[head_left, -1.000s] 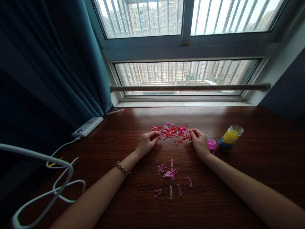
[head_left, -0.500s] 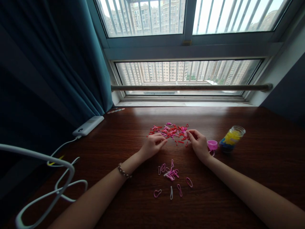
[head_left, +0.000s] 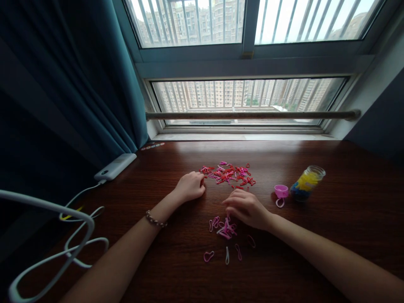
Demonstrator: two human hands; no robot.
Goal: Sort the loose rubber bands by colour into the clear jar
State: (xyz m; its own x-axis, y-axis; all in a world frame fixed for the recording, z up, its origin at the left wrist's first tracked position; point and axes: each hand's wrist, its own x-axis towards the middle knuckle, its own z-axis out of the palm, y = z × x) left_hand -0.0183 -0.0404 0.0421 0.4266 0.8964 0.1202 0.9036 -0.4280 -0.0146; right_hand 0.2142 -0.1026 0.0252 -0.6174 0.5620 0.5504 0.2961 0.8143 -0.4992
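Note:
A loose heap of red and pink rubber bands (head_left: 227,173) lies on the table toward the window. My left hand (head_left: 191,186) rests at the heap's left edge, its fingers curled under; whatever is inside them is hidden. Nearer to me is a smaller group of pink and whitish rubber bands (head_left: 226,229). My right hand (head_left: 249,209) hovers just above the far side of this group, thumb and index finger close together, the other fingers stretched forward. I cannot make out what lies between those fingertips. A whitish band (head_left: 227,255) lies apart at the front, among several pink ones.
On the right stand a pink cup-like piece (head_left: 280,191) with a ring and a tilted glass jar (head_left: 306,184) of yellow and blue pieces. A white power bank-like box (head_left: 116,166) and a looped white cable (head_left: 85,214) lie left, beside the blue curtain (head_left: 126,105).
My right hand has come from the right side of the red and pink heap toward me, over the smaller group. My left hand has drawn back leftward and curled its fingers.

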